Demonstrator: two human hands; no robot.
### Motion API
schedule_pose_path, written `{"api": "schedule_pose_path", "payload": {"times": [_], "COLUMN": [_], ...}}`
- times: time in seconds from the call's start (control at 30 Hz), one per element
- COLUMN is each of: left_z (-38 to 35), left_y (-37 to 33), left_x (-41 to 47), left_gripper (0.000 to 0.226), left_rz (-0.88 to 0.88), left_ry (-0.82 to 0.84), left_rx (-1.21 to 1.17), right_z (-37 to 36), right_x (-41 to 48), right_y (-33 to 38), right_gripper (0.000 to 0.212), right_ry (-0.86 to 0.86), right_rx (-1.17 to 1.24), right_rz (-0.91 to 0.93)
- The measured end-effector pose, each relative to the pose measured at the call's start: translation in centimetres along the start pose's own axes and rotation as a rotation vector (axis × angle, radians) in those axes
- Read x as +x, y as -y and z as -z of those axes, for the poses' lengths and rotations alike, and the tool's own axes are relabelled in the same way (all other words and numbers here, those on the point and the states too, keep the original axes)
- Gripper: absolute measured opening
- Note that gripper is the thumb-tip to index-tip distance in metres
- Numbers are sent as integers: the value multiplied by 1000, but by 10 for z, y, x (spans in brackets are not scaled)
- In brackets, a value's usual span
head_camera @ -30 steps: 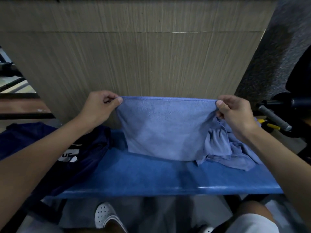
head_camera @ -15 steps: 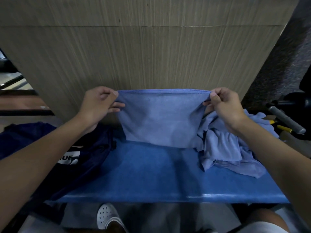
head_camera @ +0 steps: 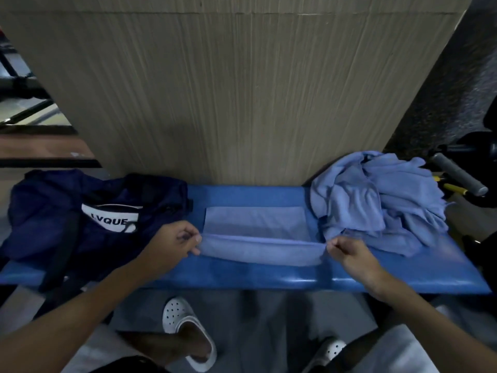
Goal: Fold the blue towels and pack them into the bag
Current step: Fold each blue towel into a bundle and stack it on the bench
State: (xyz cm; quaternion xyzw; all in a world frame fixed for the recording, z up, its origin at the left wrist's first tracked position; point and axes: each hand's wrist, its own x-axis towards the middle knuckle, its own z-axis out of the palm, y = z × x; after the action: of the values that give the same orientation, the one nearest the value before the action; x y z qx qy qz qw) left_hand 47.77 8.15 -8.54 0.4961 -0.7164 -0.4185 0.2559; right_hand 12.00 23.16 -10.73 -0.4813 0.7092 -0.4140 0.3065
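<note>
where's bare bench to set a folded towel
Bare blue bench strip between the flat pale blue towel and the wooden wall panel; also the near right corner bordering the crumpled towel pile. The navy fabric bag crowds the left end.

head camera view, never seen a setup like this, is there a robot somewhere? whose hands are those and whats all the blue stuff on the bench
There is no robot here. A person wears a wide-angle camera on the head, looking forward and down, so their own arms reach in from the bottom. The left hand and right hand each pinch one end of the near edge of a light blue towel, which lies on a blue bench with that edge lifted. To the right sits a crumpled pile of towels of the same colour. To the left lies a dark navy bag with a white label. Behind the bench stands a wood-grain panel; below it are the person's white shoes.
</note>
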Motion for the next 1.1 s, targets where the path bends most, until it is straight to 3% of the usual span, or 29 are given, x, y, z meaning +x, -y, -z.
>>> {"api": "schedule_pose_path", "payload": {"times": [0.23,0.4,0.5,0.67,1.1], "left_z": [5,-1,-6,-16,-31], "left_y": [7,10,15,25,43], "left_x": [-3,37,73,124,164], "left_gripper": [11,10,16,10,18], "left_rz": [-52,-176,-258,-239,-109], "left_ry": [53,-77,-157,-178,-93], "left_rx": [134,283,512,771,944], "right_z": [-6,-14,-20,-29,-47], "right_x": [0,40,72,116,166], "right_y": [-7,4,2,-6,-27], "right_gripper": [29,19,16,11,17], "right_ry": [-30,-145,-184,-188,-215], "right_rx": [1,-50,-131,-268,-709], "right_rz": [-13,16,16,-28,58]}}
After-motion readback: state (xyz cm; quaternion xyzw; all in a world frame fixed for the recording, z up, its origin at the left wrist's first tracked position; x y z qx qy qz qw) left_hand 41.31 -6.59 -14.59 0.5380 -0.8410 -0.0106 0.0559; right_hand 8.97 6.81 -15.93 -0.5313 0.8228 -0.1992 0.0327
